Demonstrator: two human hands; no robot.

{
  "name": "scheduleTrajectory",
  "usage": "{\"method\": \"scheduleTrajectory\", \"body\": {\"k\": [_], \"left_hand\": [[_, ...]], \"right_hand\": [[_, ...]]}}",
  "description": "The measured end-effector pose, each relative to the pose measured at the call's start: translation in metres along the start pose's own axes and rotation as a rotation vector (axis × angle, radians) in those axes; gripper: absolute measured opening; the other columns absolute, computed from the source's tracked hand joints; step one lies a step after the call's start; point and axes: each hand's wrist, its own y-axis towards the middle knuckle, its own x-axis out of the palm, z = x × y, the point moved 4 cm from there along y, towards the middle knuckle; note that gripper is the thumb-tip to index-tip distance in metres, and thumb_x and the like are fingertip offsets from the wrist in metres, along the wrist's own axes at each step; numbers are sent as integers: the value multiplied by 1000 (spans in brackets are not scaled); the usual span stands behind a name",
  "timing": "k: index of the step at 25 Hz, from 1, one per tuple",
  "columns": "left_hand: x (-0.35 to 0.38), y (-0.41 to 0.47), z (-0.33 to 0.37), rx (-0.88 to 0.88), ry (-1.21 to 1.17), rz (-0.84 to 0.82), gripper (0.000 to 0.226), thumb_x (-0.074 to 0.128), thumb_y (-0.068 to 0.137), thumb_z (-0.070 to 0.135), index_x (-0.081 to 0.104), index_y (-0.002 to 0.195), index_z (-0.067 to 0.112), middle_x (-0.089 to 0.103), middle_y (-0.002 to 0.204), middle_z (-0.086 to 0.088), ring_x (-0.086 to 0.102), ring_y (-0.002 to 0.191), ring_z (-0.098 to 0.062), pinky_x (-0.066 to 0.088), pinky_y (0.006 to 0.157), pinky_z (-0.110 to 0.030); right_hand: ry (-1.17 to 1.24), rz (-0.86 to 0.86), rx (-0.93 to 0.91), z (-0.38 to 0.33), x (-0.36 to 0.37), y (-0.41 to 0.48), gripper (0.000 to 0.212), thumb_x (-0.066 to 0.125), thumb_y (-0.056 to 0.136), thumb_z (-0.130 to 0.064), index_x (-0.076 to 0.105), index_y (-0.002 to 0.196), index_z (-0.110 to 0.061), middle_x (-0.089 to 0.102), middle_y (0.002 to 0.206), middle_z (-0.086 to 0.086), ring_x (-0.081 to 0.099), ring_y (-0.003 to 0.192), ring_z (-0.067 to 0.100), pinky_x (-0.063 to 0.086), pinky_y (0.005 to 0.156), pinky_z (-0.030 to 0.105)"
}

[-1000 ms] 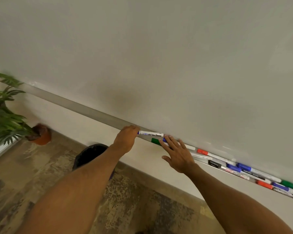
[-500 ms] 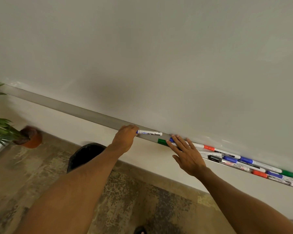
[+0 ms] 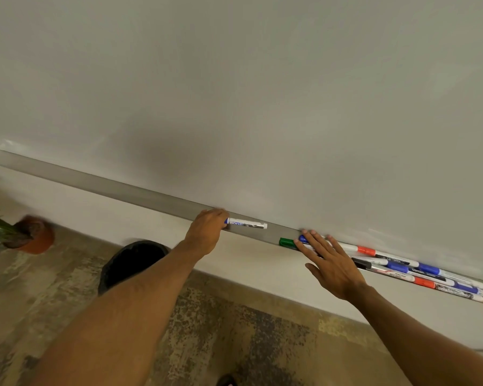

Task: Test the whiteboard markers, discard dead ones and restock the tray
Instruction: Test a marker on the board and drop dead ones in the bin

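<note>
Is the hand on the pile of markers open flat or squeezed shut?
Open. The right hand has straight, spread fingers resting on the markers in the tray; it grips none.

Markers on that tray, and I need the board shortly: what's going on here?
A person works at the whiteboard, along its tray. Their left hand grips a blue marker by one end, held along the tray. The right hand rests flat, fingers straight, on the marker pile further right. A black bin stands on the floor below.

I see the left hand [image 3: 207, 231] gripping a marker [image 3: 247, 224] above the tray [image 3: 151, 195]; the right hand [image 3: 332, 263] lies flat on the markers [image 3: 396, 266].
</note>
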Motion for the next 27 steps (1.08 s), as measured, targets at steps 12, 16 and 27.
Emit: {"method": "scheduleTrajectory", "body": {"k": [12, 16, 27], "left_hand": [[-10, -2, 0, 40, 42, 19, 11, 55, 94, 14, 64, 93, 8, 63, 89, -9, 56, 77, -23, 33, 68, -24], [-6, 2, 1, 40, 35, -2, 8, 58, 92, 14, 64, 90, 9, 62, 85, -7, 55, 73, -22, 36, 67, -26], [-12, -1, -31, -80, 90, -57, 20, 60, 92, 19, 63, 110, 14, 66, 104, -5, 58, 93, -21, 42, 87, -28]], "right_hand": [[-5, 23, -39, 16, 3, -17, 65, 23, 96, -59, 10, 151, -27, 14, 157, 5, 6, 146, 21, 11, 115, 44], [251, 149, 37, -13, -23, 0, 56, 23, 99, -48, 29, 145, -17, 31, 151, 6, 23, 141, 19, 25, 115, 41], [457, 70, 27, -142, -61, 131, 35, 52, 89, -2, 52, 123, -13, 58, 113, 12, 54, 98, 28, 45, 80, 36]]}}
